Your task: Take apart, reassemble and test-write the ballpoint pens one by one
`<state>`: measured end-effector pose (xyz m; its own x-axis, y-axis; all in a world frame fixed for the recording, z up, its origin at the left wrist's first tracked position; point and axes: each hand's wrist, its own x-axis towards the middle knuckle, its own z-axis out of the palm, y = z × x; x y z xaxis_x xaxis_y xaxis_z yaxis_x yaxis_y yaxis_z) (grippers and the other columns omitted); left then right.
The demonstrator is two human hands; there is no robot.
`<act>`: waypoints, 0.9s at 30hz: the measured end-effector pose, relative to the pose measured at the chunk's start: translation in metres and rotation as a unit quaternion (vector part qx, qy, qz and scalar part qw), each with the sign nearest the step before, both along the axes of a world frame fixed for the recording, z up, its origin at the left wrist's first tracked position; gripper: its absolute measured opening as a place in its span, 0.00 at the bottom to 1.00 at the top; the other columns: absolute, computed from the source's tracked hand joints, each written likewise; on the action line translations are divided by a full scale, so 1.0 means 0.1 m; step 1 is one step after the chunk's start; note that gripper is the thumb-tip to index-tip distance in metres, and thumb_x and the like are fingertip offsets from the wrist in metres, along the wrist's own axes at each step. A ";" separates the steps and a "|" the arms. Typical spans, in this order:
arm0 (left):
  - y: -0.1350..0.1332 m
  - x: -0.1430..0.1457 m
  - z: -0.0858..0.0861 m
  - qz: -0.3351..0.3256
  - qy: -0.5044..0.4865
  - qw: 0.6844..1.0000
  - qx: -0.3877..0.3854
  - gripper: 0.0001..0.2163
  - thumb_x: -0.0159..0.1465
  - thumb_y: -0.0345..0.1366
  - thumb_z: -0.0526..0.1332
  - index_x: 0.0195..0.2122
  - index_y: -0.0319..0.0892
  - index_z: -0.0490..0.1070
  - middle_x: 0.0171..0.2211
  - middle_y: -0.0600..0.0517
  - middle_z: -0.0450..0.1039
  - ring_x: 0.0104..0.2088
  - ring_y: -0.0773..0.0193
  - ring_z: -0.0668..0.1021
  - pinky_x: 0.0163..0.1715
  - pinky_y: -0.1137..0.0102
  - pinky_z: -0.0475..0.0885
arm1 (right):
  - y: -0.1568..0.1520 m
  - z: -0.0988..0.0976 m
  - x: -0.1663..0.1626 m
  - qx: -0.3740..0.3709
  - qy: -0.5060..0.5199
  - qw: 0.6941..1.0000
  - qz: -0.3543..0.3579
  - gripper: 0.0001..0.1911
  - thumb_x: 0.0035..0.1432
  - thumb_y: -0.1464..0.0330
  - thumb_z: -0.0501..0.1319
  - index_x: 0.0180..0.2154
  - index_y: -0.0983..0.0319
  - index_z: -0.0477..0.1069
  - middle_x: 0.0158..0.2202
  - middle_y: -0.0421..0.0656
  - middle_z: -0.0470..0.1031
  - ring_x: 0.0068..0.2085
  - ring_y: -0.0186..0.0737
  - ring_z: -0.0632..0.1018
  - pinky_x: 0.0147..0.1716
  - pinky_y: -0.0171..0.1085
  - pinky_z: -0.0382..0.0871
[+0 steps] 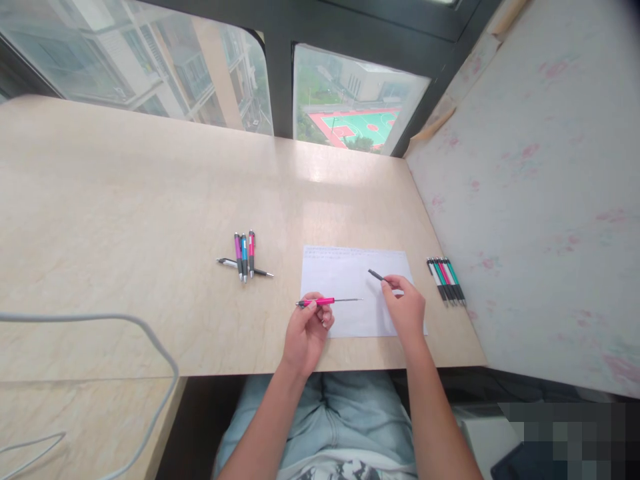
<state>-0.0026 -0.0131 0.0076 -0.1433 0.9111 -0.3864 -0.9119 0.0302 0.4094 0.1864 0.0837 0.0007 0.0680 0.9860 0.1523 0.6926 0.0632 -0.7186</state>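
Note:
My left hand (309, 327) is closed on the pink barrel of a taken-apart pen (325, 301), whose thin refill sticks out to the right over a white sheet of paper (350, 313). My right hand (406, 303) pinches a small dark pen part (375, 275), held just above the paper and apart from the pink barrel. Both hands hover near the table's front edge.
Several pens (244, 255) lie in a loose pile left of the paper. A neat row of pens (447, 281) lies by the table's right edge, next to a pale wall (540, 200). A grey cable (150, 340) loops at the front left. Windows lie beyond the far edge.

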 end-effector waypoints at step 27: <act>-0.02 0.05 -0.02 -0.010 0.085 0.996 0.026 0.06 0.59 0.34 0.65 0.36 0.40 0.73 0.28 0.51 0.72 0.27 0.68 0.71 0.29 0.73 0.64 | -0.23 0.24 -0.17 -0.054 0.134 0.983 0.109 0.15 0.63 0.59 0.55 0.39 0.60 0.75 0.35 0.45 0.78 0.34 0.41 0.75 0.34 0.39 0.69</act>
